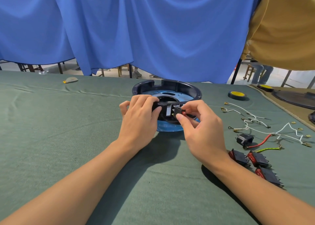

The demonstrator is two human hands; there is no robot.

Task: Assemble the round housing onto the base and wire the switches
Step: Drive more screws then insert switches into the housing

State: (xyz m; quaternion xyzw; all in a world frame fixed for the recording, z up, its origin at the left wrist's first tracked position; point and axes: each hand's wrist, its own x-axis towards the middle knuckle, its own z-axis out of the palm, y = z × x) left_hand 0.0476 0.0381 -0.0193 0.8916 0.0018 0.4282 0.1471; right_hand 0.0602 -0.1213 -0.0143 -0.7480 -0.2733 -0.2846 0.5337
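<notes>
1. The step in hand looks like seating a rocker switch [178, 111] into the near wall of the round housing [167, 88]. The right hand [202, 131] pinches the switch between thumb and fingertips, and a bit of red shows beside the fingers.
2. The left hand [140, 117] grips the near rim of the housing with its fingers curled over it, which should brace the wall against the push.
3. To do this well, the person would square the switch with its cut-out before pressing. Even pressure on both ends should let the clips catch together, and the left fingers need to stay out of the opening.
4. The terminals ought to end up facing the inside of the ring, where the wires can reach them. The fingers partly hide how the switch is turned now.
5. The housing is a dark, shallow ring with a flanged lip and 2 notches in its far wall. It sits on the round blue base [167, 127] in the middle of the green-clothed worktop [68, 139], and the base's near edge shows below the hands.
6. A pale rectangular patch in the near wall, just left of the switch, may be an empty slot, though this cannot be told for sure.
7. 3 spare switches [259, 159] lie beside the right forearm. White wires [255, 120] are spread beyond them, well apart from the housing.
</notes>
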